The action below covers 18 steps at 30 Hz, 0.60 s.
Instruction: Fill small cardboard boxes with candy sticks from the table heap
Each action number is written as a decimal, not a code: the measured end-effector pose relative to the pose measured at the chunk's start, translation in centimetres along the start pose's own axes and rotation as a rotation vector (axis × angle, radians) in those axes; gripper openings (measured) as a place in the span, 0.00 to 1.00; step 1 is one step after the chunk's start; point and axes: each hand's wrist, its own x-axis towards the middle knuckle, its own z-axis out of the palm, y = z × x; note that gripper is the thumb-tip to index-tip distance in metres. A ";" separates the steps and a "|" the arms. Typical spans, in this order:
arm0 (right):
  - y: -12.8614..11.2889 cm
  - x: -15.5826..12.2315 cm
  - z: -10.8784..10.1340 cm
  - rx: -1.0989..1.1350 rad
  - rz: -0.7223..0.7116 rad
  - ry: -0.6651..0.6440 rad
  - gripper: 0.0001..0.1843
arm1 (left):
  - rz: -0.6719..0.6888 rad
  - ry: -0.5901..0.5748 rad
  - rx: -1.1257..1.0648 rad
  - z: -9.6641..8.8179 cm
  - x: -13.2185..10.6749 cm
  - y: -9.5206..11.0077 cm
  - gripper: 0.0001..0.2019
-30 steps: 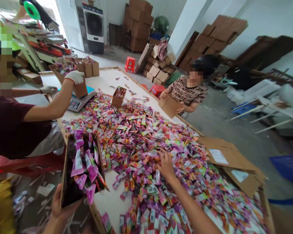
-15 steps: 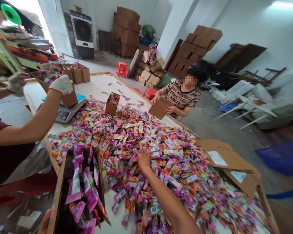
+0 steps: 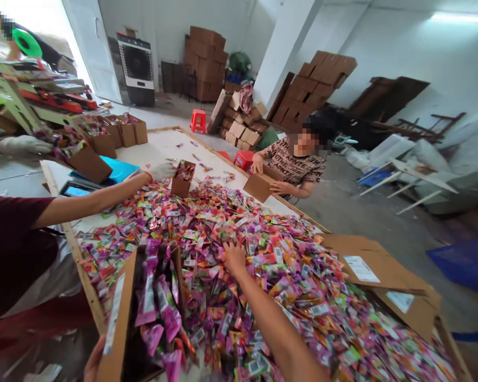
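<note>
A big heap of small coloured sachets (image 3: 263, 249) covers the wooden-edged table (image 3: 67, 233). My right hand (image 3: 234, 255) reaches forward into the heap, fingers curled down onto sachets. My left hand (image 3: 93, 363) shows only in part at the bottom edge, gripping the outer wall of an open cardboard box (image 3: 119, 318) that holds pink and purple sachets (image 3: 159, 307). The box tilts toward the pile at the table's near left edge.
A person in a dark red top at left reaches a gloved hand (image 3: 161, 170) to a small carton (image 3: 182, 180); the other glove (image 3: 22, 146) holds a box (image 3: 90, 162) above a scale (image 3: 77, 188). A seated person (image 3: 298, 162) holds a carton (image 3: 258, 185). Flattened cardboard (image 3: 378, 270) lies at right.
My right hand went further into the heap and its fingers curled down. The box in my left hand came closer to the pile. The neighbour's glove moved from the scale to the small carton.
</note>
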 end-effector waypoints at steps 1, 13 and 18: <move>-0.1 -0.9 -0.2 0.017 0.001 -0.008 0.22 | 0.024 -0.004 0.005 0.3 0.3 -0.2 0.08; 6.2 -10.1 -12.1 0.634 0.075 0.010 0.09 | 0.063 -0.104 -0.004 3.2 1.6 -0.1 0.37; 6.3 -13.8 -18.3 1.205 0.113 0.016 0.12 | -0.014 -0.162 0.056 8.1 2.0 -0.8 0.36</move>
